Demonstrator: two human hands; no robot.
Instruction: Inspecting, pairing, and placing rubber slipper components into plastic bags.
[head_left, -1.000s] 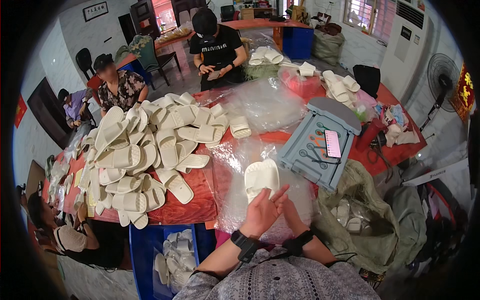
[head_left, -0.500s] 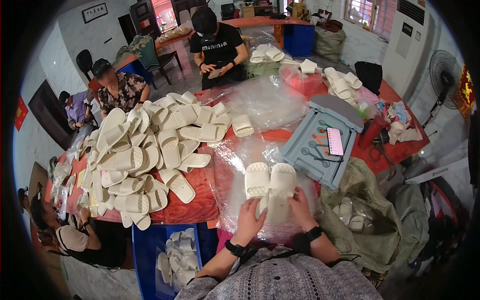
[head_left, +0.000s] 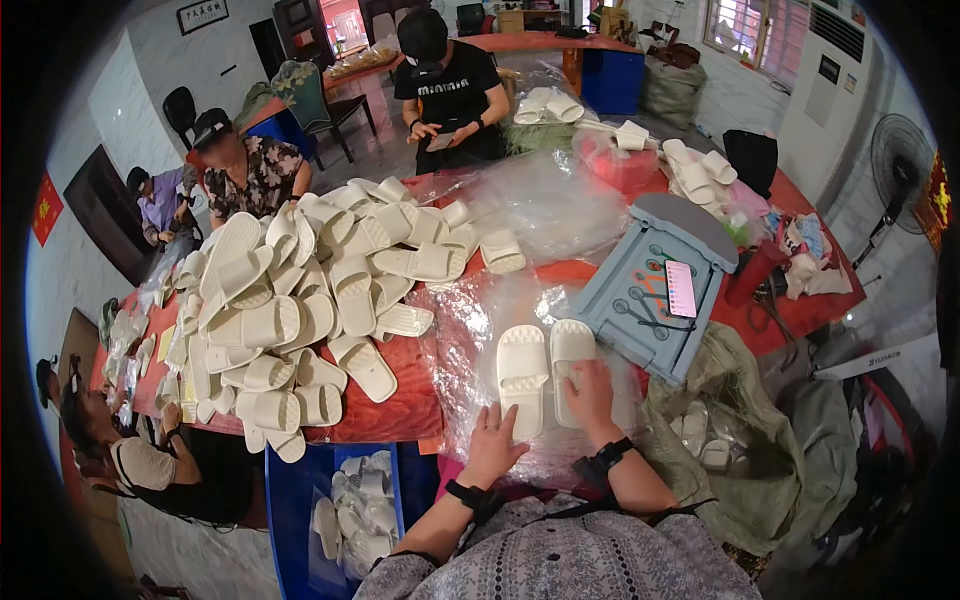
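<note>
Head view: since the last frame the two slippers go from bunched together in the hands to lying flat, side by side, a thin gap between them, and the left hand (head_left: 490,447) drops back. Left slipper (head_left: 523,357) and right slipper (head_left: 572,343) sit on the clear plastic (head_left: 470,335) over the red table (head_left: 392,420), toes pointing away from the wearer. Left fingers are spread wide near the left one's heel, not closed round anything; can't tell if the thumb tip touches. Right hand (head_left: 593,392) covers part of the right one's back half, but whether it's pinching is anyone's guess.

Handling-wise, probably light, bendy foam, hard to break, maybe slidey on that plastic. Best hold imo: both sides at the strap, or pinch the heel. Looks: plain cream, open toe, one broad strap, bumpy footbed at the toe.
</note>
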